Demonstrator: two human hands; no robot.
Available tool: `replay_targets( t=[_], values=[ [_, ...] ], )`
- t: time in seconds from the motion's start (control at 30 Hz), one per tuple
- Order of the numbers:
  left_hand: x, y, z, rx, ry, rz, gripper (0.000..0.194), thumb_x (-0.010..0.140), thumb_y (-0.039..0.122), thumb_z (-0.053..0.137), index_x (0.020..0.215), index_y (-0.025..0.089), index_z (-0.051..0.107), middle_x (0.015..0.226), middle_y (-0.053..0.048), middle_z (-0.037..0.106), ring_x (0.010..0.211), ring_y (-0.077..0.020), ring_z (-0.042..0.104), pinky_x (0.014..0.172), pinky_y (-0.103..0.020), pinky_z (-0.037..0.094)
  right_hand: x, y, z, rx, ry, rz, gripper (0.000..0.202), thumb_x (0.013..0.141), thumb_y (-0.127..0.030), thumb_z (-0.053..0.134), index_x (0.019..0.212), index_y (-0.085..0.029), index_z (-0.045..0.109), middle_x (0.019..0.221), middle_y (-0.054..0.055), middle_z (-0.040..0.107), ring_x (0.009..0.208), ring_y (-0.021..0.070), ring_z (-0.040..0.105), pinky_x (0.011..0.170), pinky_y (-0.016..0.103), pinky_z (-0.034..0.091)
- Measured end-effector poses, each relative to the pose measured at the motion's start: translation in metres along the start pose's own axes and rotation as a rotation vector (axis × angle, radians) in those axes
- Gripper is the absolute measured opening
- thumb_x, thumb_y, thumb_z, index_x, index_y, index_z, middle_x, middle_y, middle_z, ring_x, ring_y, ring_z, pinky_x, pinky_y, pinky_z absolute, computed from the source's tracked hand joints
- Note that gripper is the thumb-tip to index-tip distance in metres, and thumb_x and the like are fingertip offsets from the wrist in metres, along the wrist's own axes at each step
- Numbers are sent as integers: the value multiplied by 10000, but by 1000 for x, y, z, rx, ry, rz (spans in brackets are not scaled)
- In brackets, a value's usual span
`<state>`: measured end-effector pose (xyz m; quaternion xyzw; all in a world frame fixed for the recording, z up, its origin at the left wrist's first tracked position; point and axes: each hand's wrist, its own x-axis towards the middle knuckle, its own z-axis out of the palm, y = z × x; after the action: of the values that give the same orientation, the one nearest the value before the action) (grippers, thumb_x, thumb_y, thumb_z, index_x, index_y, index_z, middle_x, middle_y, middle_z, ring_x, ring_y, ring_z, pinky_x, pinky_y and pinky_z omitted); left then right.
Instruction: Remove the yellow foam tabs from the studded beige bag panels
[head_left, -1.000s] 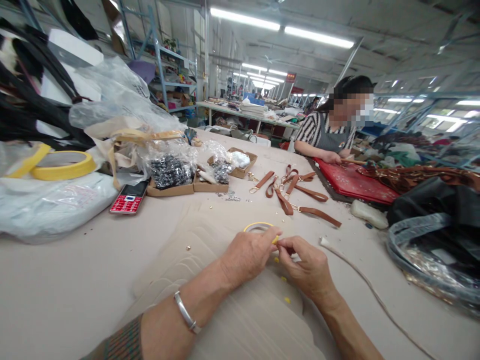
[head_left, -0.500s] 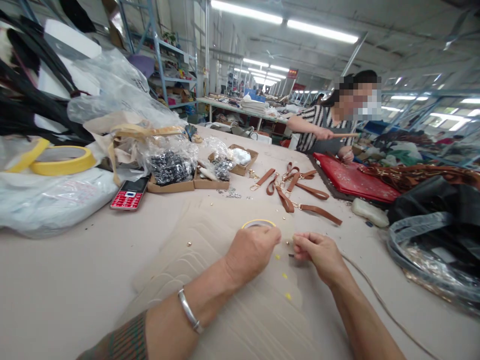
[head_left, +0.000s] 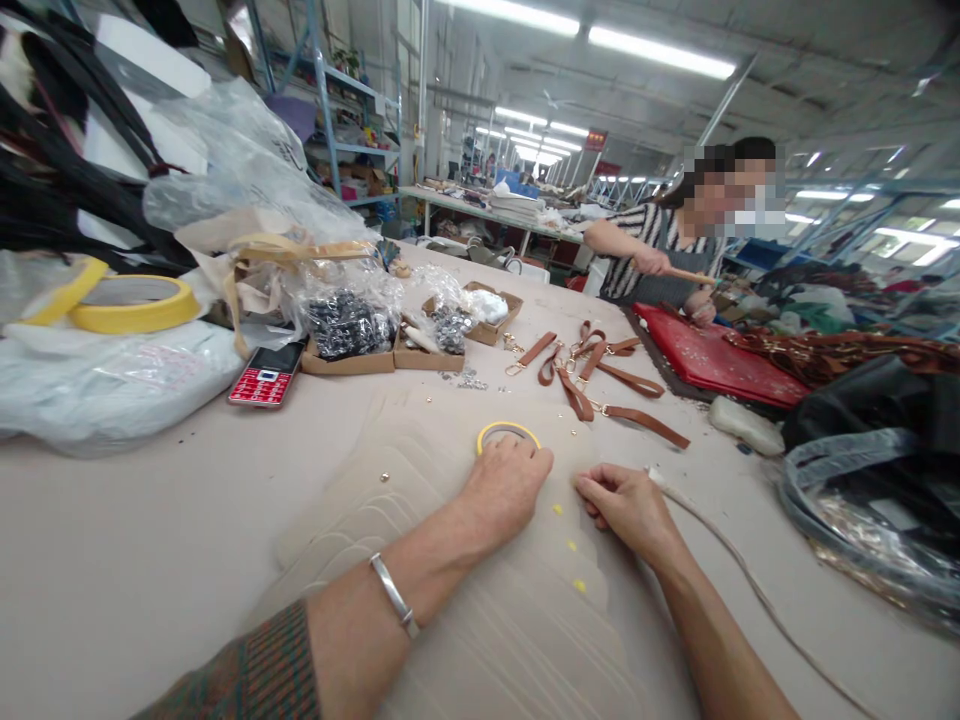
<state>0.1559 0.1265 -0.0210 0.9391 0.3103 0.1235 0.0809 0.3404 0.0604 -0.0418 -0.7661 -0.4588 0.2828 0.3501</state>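
My left hand is closed at the near side of a roll of yellow tape, its fingers curled over the rim and fingertips hidden. Close by on the right, my right hand pinches thumb and forefinger together; whatever is between them is too small to make out. Beneath both hands lie overlapping beige sheets in a fanned stack. Small yellow spots run down their right part. Several small shiny metal studs sit on the sheets.
Brown straps with metal clasps lie ahead. Cardboard trays of bagged metal parts and a red phone stand left. A pale cord runs on the right. Across the table, a person holds a wooden-handled tool over a red pad.
My left hand and the tape roll have shifted slightly left. My right fingers have moved slightly left, and the stud and small dark piece beside them no longer show. The view has shifted a little.
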Motion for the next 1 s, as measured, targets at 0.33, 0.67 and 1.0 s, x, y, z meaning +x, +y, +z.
replay_targets(
  t=[0.33, 0.67, 1.0],
  values=[
    [2, -7, 7, -33, 44, 7, 142, 908, 121, 429, 917, 182, 556, 953, -73, 602, 908, -233, 528, 783, -351, 453, -6, 6, -8, 136, 23, 83, 275, 724, -439, 677, 809, -187, 609, 531, -15, 625, 430, 131, 576, 389, 224, 464],
    [-2, -5, 0, -125, 130, 39, 143, 942, 178, 423, 922, 190, 564, 925, -53, 605, 889, -209, 544, 787, -329, 453, -7, 4, 7, -264, 143, -179, 262, 803, -407, 566, 733, -215, 730, 627, 39, 694, 584, 199, 615, 580, 291, 434],
    [-2, -11, -5, -337, 189, 127, 215, 943, 143, 426, 1052, 201, 602, 997, -27, 668, 924, -172, 615, 819, -273, 489, -9, -1, -25, -190, -402, -174, 341, 844, -396, 539, 614, -161, 629, 498, -47, 505, 471, 96, 404, 462, 226, 260]
  ],
)
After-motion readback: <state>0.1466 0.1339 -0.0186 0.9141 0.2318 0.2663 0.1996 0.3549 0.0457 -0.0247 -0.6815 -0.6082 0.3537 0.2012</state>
